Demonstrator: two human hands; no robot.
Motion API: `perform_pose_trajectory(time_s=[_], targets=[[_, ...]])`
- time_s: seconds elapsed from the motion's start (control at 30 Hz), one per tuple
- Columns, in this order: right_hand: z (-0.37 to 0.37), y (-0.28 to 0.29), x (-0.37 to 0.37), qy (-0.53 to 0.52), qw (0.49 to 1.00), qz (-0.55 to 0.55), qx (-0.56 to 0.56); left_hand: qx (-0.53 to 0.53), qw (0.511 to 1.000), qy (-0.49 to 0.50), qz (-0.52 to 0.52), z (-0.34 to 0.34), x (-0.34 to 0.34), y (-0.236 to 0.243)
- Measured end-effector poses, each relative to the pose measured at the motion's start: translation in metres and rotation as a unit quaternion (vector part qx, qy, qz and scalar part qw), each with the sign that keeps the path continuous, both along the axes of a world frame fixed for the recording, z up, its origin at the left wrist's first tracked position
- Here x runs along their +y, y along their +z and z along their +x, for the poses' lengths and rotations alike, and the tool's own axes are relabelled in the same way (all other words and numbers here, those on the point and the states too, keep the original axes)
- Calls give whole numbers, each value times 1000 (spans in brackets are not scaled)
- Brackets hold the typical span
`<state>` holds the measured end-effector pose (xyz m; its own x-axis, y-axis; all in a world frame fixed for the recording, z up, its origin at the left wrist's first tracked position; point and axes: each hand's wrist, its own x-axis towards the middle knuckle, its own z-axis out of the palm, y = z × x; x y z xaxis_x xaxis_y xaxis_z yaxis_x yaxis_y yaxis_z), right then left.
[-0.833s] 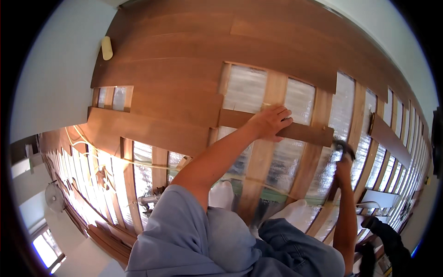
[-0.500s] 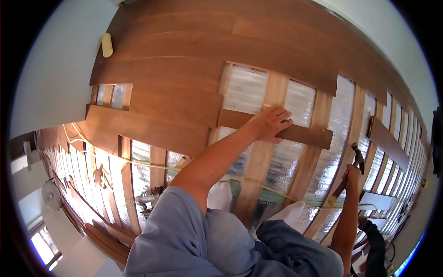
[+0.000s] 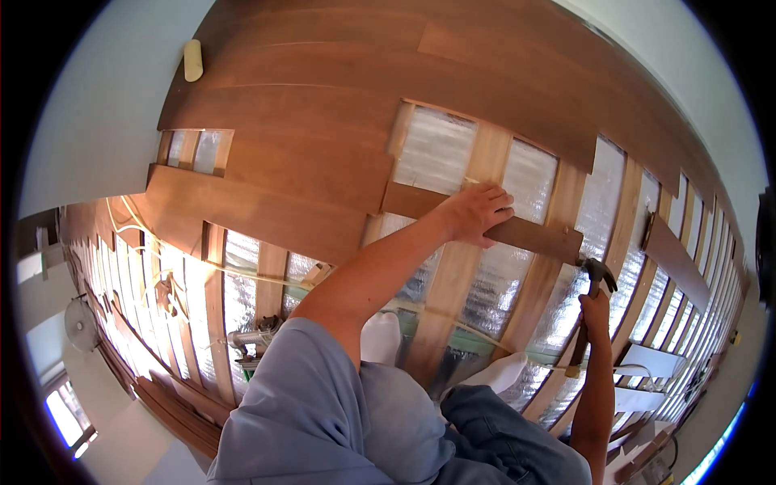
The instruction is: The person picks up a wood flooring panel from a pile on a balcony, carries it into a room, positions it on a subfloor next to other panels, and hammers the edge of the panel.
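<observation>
A narrow brown floorboard (image 3: 533, 238) lies across pale wooden joists, its left end against the laid flooring (image 3: 299, 153). My left hand (image 3: 477, 214) lies over the middle of this board, thumb at the near edge and fingers bent across it, gripping it. In my right hand (image 3: 596, 311) is a claw hammer (image 3: 598, 277), the fingers wrapped round its wooden handle. The hammer's head is right beside the board's right end; whether it touches cannot be made out.
Silver foil insulation (image 3: 436, 145) shows between the joists (image 3: 449, 295). Another board (image 3: 677, 257) lies to the right. A pale roll (image 3: 192, 61) sits at the far left, a stack of boards (image 3: 182, 416) at the near left. A yellowish hose (image 3: 242, 273) crosses the joists near a nail gun-like tool (image 3: 250, 339).
My right hand has brought the hammer left, so its head is now by the board's right end. My left hand stays on the board. The whole view has shifted slightly.
</observation>
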<state>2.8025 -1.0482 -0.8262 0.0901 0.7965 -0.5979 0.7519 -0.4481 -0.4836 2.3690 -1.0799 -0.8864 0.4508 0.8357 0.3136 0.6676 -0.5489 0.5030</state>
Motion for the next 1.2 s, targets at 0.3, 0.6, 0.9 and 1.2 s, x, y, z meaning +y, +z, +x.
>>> perform_pose_trajectory(time_s=[0.3,0.6,0.9,1.2], targets=[[51,-17,12,-350,925,149,27,22,1000,1,0,-1,0,2],[36,-11,7,-25,1000,-13,-8,54,998,-28,-32,-5,0,4],[26,-28,6,-28,997,-56,53,59,997,-19,-47,0,3,15],[27,-10,9,-297,950,63,70,62,997,-17,-48,1,-1,14]])
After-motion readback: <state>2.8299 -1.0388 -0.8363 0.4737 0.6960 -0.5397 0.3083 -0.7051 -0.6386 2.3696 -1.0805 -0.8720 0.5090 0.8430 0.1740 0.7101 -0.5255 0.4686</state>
